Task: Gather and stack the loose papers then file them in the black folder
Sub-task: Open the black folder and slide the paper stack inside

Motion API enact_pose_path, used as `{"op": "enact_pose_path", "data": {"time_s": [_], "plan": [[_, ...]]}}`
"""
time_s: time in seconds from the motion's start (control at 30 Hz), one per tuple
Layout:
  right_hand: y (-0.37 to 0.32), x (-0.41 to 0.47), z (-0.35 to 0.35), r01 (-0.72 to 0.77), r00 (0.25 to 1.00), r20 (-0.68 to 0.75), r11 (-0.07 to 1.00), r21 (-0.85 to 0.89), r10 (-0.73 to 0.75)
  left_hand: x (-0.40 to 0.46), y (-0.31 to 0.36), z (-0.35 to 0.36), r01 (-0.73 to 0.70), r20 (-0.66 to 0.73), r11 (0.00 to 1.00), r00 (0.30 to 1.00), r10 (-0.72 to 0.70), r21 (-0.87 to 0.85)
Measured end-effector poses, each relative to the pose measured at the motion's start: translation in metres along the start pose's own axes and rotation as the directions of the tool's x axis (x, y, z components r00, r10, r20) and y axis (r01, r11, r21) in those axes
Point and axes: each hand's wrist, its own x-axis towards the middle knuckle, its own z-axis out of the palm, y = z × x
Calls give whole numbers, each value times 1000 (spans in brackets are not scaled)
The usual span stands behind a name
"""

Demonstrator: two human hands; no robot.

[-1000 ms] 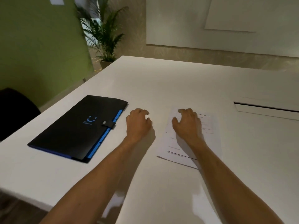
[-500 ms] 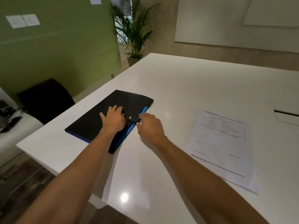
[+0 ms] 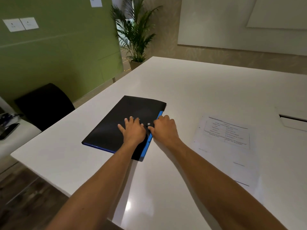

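left hand flat, fingers spread on matte black folder | right hand pinching its snap tab | printed papers lie flat on glossy white table

Folder lies on the table, papers to its right.

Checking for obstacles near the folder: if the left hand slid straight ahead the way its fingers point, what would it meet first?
Only the black folder cover under the left hand, then bare white table; the way looks free, though depth is uncertain.
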Motion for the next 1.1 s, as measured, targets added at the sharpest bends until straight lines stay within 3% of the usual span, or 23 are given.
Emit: {"op": "enact_pose_path", "data": {"time_s": [0.27, 0.37, 0.5, 0.63, 0.77, 0.9, 1.1], "plan": [[43, 4, -15, -152, 987, 47, 987, -48, 154, -10, 60, 24, -129, 105, 991, 986, 133, -42], [48, 5, -18, -192, 977, 87, 980, -45, 195, -12, 62, 29, -276, 10, 959, 961, 276, 60], [48, 0, -13, -108, 989, 88, 983, -151, 122, -15, 58, 28, -373, -159, 909, 902, 402, 187], [46, -2, -9, -28, 998, 45, 976, -214, 39, -11, 55, 35, -416, -68, 904, 904, 423, 100], [46, -3, -10, -33, 998, 44, 989, -144, 40, -9, 52, 36, -392, 35, 917, 920, 391, 68], [59, 2, -21, -193, 981, 18, 979, 64, 192, -7, 53, 39, -373, 37, 926, 928, 371, 57], [73, 3, -31, -451, 892, 140, 827, 337, 429, -6, 55, 39, -387, 107, 917, 920, 377, 97]]}}
